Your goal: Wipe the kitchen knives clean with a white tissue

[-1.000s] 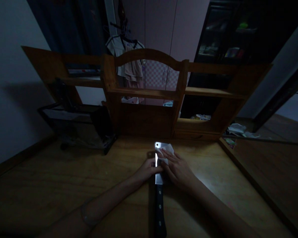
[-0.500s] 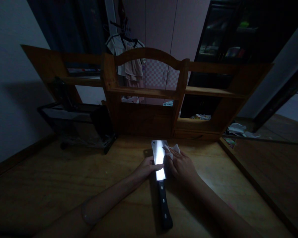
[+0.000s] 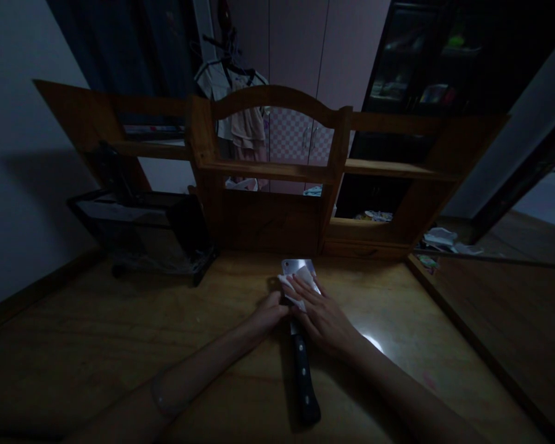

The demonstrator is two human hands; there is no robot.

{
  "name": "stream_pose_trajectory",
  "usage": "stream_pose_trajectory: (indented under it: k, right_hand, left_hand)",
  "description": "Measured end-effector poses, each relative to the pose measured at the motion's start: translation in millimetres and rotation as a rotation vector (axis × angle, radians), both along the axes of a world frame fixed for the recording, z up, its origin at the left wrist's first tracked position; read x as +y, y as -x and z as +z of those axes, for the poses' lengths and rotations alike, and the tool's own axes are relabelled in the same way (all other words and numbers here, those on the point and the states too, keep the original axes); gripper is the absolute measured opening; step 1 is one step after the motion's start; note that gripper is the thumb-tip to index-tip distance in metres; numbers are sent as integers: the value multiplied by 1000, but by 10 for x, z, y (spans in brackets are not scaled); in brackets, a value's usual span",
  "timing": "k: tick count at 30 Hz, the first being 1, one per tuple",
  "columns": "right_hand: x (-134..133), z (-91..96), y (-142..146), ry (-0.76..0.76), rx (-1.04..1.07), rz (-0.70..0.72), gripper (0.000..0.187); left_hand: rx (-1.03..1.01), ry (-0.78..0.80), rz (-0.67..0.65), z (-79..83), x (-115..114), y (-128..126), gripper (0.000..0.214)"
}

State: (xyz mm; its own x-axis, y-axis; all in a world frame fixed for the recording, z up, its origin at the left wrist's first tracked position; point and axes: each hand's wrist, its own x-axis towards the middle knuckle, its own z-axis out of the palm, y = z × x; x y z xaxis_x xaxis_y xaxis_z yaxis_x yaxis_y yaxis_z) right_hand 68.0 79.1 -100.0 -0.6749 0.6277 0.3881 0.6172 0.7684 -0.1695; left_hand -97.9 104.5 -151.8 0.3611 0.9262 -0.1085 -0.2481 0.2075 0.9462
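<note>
A cleaver (image 3: 304,376) with a black riveted handle points away from me, its handle toward the near edge of the wooden desk. My left hand (image 3: 274,312) grips the blade from its left side, the thumb partly covered by my other hand. Across the blade lies my right hand (image 3: 324,317), fingers pressing a white tissue (image 3: 309,277) flat against the steel. Only the blade's far end with its small hole shows beyond the tissue. Most of the blade's middle is hidden.
Behind the cleaver stands a wooden shelf unit (image 3: 268,225) along the desk's far side. A dark-framed box-like object (image 3: 148,231) sits at the back left. The desk top (image 3: 203,333) has a raised edge strip on the right. Clothes (image 3: 247,126) hang beyond the shelf.
My right hand has moved left with the tissue, from the blade's right edge to across its middle. The left hand keeps its hold, and the cleaver stays almost in place.
</note>
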Motion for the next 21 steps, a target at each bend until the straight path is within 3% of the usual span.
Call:
stream_pose_trajectory:
  k: [10, 21]
  right_hand:
    - [19, 23, -38, 63, 30, -9, 45]
    - [127, -58, -170, -37, 29, -192, 41]
  left_hand:
    - [-15, -42, -63, -16, 25, 14, 44]
    - [-11, -14, -102, 135, -26, 22, 43]
